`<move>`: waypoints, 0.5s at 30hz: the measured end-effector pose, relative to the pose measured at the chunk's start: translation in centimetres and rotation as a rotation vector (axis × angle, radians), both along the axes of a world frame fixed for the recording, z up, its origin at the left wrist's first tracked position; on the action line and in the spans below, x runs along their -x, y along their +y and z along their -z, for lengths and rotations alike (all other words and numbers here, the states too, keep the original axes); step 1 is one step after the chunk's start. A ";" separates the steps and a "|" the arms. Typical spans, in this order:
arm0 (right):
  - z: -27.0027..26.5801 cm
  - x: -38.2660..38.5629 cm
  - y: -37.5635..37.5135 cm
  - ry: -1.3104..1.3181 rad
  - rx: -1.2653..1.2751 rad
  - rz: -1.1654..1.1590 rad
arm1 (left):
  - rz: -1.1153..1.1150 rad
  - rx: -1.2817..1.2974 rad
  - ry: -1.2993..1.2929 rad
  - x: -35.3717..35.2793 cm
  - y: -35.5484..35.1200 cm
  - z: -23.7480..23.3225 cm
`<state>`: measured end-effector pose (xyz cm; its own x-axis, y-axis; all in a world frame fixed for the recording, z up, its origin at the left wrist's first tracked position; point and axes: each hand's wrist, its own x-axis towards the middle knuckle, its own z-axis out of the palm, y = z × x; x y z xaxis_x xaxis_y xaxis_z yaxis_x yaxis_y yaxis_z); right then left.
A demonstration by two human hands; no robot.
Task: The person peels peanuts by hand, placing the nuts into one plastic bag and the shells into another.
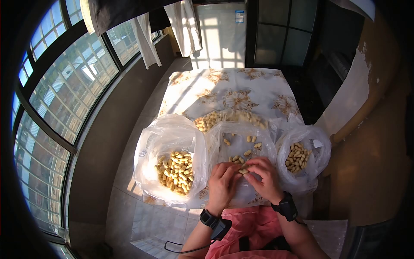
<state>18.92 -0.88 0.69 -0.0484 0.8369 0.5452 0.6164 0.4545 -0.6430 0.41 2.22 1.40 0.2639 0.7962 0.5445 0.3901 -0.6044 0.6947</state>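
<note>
Head view: one peanut (243, 171) sits pinched between the fingertips of the left hand (222, 181) and right hand (264, 180), over the middle plastic bag (217, 149); loose peanuts (247, 153) lie just beyond. Peanut-filled left bag (148, 144) and right bag (321, 162) flank it on the flowered tablecloth (185, 93).

On the surface (185, 93), a middle bag (224, 134) carries loose peanuts (236, 159); over its 6 o'clock side are the left grip (224, 177) and right grip (263, 175), a peanut (243, 171) between. Around it: a left bag (147, 146) with peanuts at 9, a right bag (322, 162) with peanuts at 3, a heap (205, 122) at 12.
</note>
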 end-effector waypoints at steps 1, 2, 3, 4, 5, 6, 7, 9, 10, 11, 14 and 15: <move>0.0 0.0 0.0 -0.004 0.003 -0.001 | 0.006 -0.009 0.008 0.0 0.0 0.1; 0.0 -0.1 0.0 -0.008 0.006 -0.002 | 0.012 -0.017 0.016 0.1 0.1 0.2; 0.0 -0.1 0.0 -0.008 0.005 -0.002 | 0.012 -0.017 0.016 0.1 0.1 0.2; 0.0 0.0 0.0 -0.015 0.006 -0.001 | 0.012 -0.020 0.016 0.1 0.1 0.3; 0.0 0.0 0.0 -0.022 0.006 0.000 | 0.013 -0.023 0.016 0.1 0.1 0.4; 0.0 -0.1 0.0 -0.022 0.006 0.000 | 0.013 -0.023 0.016 0.1 0.1 0.4; 0.1 -0.1 0.0 -0.017 0.008 -0.001 | 0.011 -0.024 0.011 0.0 0.1 0.5; 0.1 -0.1 0.0 -0.012 0.010 -0.001 | 0.009 -0.024 0.006 0.0 0.2 0.6; 0.0 -0.1 0.0 -0.001 0.015 -0.004 | 0.010 -0.028 0.000 0.0 0.2 0.7; 0.0 0.0 0.0 0.010 0.020 -0.007 | 0.011 -0.032 -0.006 0.0 0.2 0.7; 0.0 0.0 0.1 0.006 0.005 0.000 | 0.015 -0.050 -0.033 0.1 0.1 0.7; 0.0 0.0 0.1 0.006 0.004 0.002 | 0.016 -0.051 -0.033 0.1 0.1 0.6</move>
<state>18.94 -0.81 0.71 -0.0437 0.8392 0.5421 0.6132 0.4509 -0.6486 0.28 2.27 0.81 0.2579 0.7627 0.5931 0.3571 -0.6456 0.6750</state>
